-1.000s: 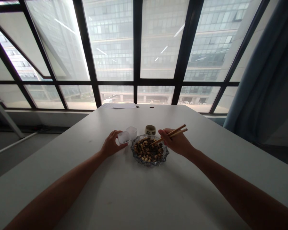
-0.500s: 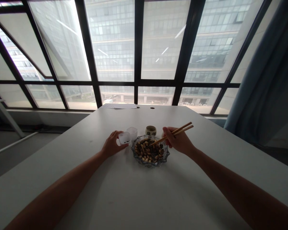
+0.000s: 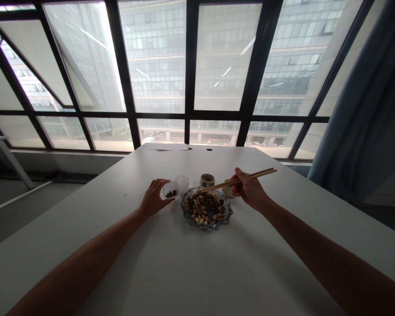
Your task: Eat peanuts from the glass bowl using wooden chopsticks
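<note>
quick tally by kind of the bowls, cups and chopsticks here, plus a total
Glass bowl: 1
Clear plastic cups: 2
Beige cups: 2, one partly hidden by the right hand
Chopsticks: 2
Total: 7

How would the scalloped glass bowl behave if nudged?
The glass bowl, wide and low, would probably slide before tipping. Its heap of nut-like pieces likely adds weight and might spill. Its pointed glass edge could chip if knocked.
</note>
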`<state>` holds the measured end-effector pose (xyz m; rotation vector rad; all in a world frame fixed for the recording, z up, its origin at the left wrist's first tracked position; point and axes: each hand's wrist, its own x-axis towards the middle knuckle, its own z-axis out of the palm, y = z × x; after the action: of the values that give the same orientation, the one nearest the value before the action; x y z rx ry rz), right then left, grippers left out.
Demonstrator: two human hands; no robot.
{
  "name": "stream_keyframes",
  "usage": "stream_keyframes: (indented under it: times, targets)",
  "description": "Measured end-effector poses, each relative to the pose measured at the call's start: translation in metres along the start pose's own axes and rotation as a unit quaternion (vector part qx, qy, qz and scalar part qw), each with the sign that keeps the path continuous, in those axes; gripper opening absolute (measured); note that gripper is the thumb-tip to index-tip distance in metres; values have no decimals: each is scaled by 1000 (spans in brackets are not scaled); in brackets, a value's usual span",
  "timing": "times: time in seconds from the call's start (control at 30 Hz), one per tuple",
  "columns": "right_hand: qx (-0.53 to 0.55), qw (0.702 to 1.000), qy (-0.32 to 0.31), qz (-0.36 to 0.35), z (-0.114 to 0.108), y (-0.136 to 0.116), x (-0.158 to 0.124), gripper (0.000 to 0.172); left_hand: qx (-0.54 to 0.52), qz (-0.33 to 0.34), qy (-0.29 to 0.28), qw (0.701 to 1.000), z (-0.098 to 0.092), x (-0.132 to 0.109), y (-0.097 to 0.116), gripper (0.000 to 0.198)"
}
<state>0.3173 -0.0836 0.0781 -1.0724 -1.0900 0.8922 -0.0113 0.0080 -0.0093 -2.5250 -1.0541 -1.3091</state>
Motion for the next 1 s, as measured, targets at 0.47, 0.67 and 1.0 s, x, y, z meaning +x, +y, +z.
stream_keyframes:
  times: [0.47,0.67,1.0]
  targets:
    - [-385,838,-247,-299,9,-24,-38,52,-12,5,-21,1000,2,-1,-1,59]
    - [-404,822,-267,-300,10,-19,-36,50,-16,-5,-25,1000,1,-1,1,58]
    - [-412,812,-276,-308,10,-20,-36,47,-16,-7,-29,999,1,-1,0,57]
